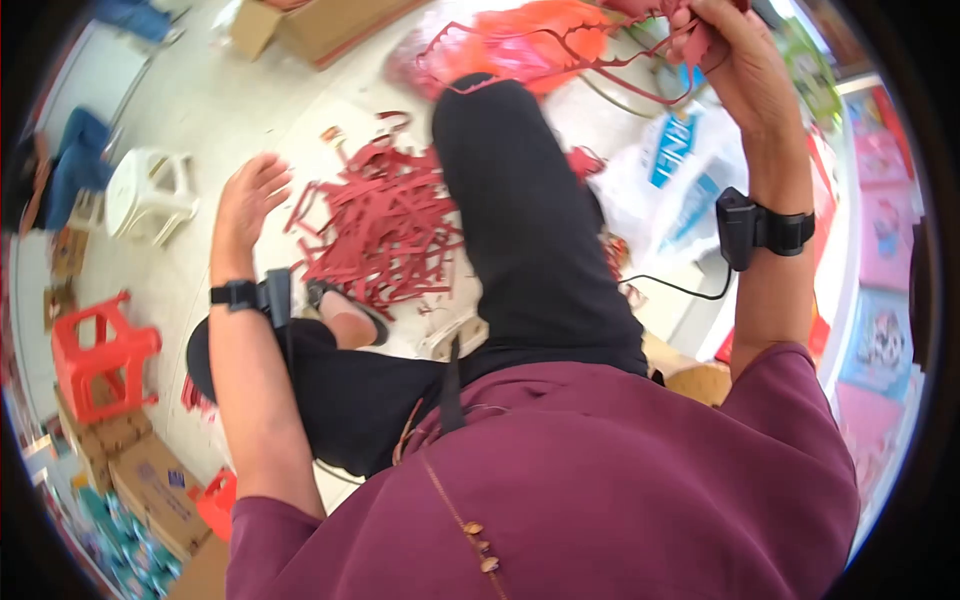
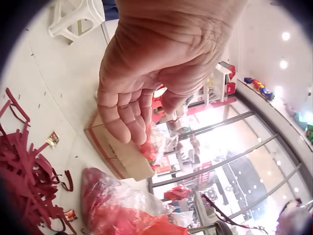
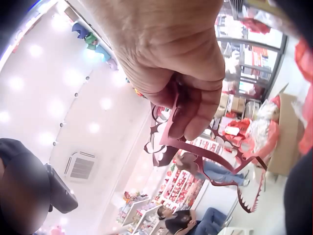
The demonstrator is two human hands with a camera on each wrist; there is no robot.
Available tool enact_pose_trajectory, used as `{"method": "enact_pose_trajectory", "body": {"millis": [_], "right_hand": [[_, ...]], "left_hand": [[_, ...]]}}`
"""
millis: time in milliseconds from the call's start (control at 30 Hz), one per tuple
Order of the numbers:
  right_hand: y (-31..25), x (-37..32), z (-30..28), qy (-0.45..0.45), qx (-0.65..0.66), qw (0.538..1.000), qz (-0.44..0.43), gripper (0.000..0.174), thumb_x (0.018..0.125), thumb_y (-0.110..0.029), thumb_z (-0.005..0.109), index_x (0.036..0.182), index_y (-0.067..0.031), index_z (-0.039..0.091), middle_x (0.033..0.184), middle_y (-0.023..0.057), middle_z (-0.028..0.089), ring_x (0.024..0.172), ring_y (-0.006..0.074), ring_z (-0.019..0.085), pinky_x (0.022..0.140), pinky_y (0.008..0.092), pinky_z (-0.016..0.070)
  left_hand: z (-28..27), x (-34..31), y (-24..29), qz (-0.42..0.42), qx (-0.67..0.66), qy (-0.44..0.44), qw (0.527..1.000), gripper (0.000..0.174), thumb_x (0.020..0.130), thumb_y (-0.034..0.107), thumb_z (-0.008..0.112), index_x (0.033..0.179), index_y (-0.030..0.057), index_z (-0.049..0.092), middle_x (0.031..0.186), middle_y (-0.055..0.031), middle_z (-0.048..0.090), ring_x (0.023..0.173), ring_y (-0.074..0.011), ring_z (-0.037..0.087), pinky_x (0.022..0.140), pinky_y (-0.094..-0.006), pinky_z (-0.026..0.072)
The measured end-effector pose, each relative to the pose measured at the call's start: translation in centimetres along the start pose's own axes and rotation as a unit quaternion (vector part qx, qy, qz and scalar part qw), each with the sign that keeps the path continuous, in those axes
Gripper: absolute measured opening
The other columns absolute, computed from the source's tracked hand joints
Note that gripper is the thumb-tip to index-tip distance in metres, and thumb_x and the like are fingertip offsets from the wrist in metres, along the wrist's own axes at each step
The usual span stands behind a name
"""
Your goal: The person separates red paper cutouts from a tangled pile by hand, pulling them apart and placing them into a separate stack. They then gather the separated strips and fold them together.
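My right hand [image 1: 748, 70], raised at the upper right in the head view, pinches a dark red cut-out strip [image 3: 195, 148] between thumb and fingers. The strip is thin, with scalloped and toothed edges, and its loops hang out to the left. In the right wrist view, part of it is hidden behind the fingers. My left hand [image 1: 252, 195] is held out on the left with nothing in it, its fingers loosely bent in the left wrist view [image 2: 129, 115]. Beside it on the floor lies a heap of dark red strips [image 1: 385, 225].
Clear and orange plastic bags [image 1: 555, 40] lie ahead, near a cardboard box [image 1: 345, 35]. A white plastic bag [image 1: 690, 170] is at the right. White [image 1: 150, 190] and red [image 1: 100, 355] stools stand on the left. Pink and blue packs [image 1: 880, 330] line the right side.
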State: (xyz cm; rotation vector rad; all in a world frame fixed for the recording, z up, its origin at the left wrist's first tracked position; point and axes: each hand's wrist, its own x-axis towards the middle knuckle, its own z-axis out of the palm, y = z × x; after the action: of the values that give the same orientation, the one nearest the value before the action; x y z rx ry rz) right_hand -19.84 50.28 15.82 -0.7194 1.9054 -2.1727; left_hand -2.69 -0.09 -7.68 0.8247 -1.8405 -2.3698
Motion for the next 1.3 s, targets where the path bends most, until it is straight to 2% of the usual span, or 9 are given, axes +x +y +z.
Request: {"method": "enact_pose_trajectory", "body": {"millis": [67,133,467,600,667,800,933,1167,1300], "right_hand": [[-0.7,-3.1,-2.5,-0.062,0.086,0.994,0.032,0.016,0.098,-0.012,0.054,0.106,0.0004,0.061,0.085,0.0148,0.070,0.072,0.0232,0.070,0.063,0.0328,0.0589],[1.2,-4.6,-7.2,-0.023,-0.130,0.986,0.099,0.024,0.098,-0.027,0.064,0.107,-0.0047,0.064,0.083,0.0031,0.068,0.069,0.0101,0.065,0.066,0.0247,0.0536],[15.4,-20.3,-16.5,0.080,-0.135,0.890,0.428,0.022,0.095,-0.023,0.066,0.104,-0.0034,0.062,0.081,0.0037,0.067,0.066,0.0123,0.067,0.061,0.0309,0.0580],[14.8,-22.9,-15.4,-0.031,-0.308,0.738,0.600,0.075,0.084,-0.045,0.077,0.137,-0.0008,0.048,0.114,0.0203,0.066,0.086,0.0284,0.071,0.067,0.0352,0.0602],[14.7,-21.7,-14.8,-0.057,-0.478,0.687,0.544,0.089,0.083,-0.050,0.078,0.147,-0.0017,0.038,0.122,0.0221,0.063,0.093,0.0253,0.065,0.068,0.0359,0.0569],[11.6,-11.2,-9.9,-0.113,-0.433,0.841,0.306,0.051,0.097,-0.032,0.066,0.136,-0.0028,0.054,0.106,0.0106,0.066,0.087,0.0137,0.061,0.068,0.0288,0.0501],[5.6,0.4,6.9,-0.143,-0.347,0.914,0.154,0.039,0.099,-0.029,0.061,0.128,-0.0030,0.059,0.099,0.0043,0.066,0.082,0.0119,0.064,0.073,0.0268,0.0508],[13.5,9.4,22.9,-0.304,-0.398,0.861,-0.087,0.041,0.093,-0.029,0.058,0.120,0.0019,0.063,0.104,0.0242,0.069,0.096,0.0341,0.069,0.087,0.0400,0.0527],[15.2,10.1,25.1,-0.332,-0.394,0.854,0.072,0.042,0.091,-0.029,0.058,0.118,0.0024,0.064,0.108,0.0251,0.069,0.103,0.0367,0.067,0.091,0.0422,0.0514]], "left_hand": [[0.9,-0.1,-0.6,-0.020,0.026,0.005,0.999,0.036,0.100,0.034,0.059,0.119,0.0030,0.061,0.106,-0.0082,0.069,0.097,-0.0176,0.067,0.081,-0.0325,0.0567],[1.7,0.2,-1.1,-0.036,0.054,-0.001,0.998,0.035,0.101,0.034,0.059,0.118,0.0035,0.062,0.105,-0.0071,0.068,0.095,-0.0159,0.067,0.080,-0.0315,0.0568],[1.5,1.2,-4.4,-0.078,0.088,0.011,0.993,0.039,0.094,0.035,0.064,0.113,0.0015,0.060,0.103,-0.0103,0.066,0.088,-0.0188,0.066,0.074,-0.0316,0.0549],[1.2,2.6,-5.7,-0.094,0.129,0.020,0.987,0.034,0.094,0.034,0.065,0.111,0.0045,0.061,0.101,-0.0082,0.066,0.086,-0.0173,0.065,0.072,-0.0299,0.0559],[0.4,4.6,-7.9,-0.078,0.161,0.023,0.984,0.035,0.094,0.036,0.065,0.110,0.0051,0.062,0.099,-0.0075,0.067,0.086,-0.0156,0.065,0.071,-0.0294,0.0557],[1.3,8.2,-13.9,-0.006,0.399,0.067,0.914,0.046,0.087,0.037,0.068,0.113,0.0002,0.062,0.100,-0.0146,0.069,0.093,-0.0316,0.067,0.083,-0.0423,0.0543],[3.6,9.7,-20.6,0.049,0.534,0.034,0.843,0.058,0.080,0.034,0.076,0.126,0.0053,0.057,0.119,-0.0181,0.065,0.106,-0.0385,0.063,0.090,-0.0473,0.0508],[9.8,8.9,-25.8,0.019,0.710,-0.050,0.702,0.088,0.076,0.037,0.082,0.150,0.0201,0.039,0.156,-0.0214,0.034,0.140,-0.0442,0.037,0.106,-0.0660,0.0333],[10.8,9.7,-27.2,-0.008,0.774,-0.076,0.629,0.097,0.077,0.040,0.081,0.157,0.0236,0.028,0.160,-0.0234,0.027,0.141,-0.0491,0.034,0.106,-0.0696,0.0320]]}}
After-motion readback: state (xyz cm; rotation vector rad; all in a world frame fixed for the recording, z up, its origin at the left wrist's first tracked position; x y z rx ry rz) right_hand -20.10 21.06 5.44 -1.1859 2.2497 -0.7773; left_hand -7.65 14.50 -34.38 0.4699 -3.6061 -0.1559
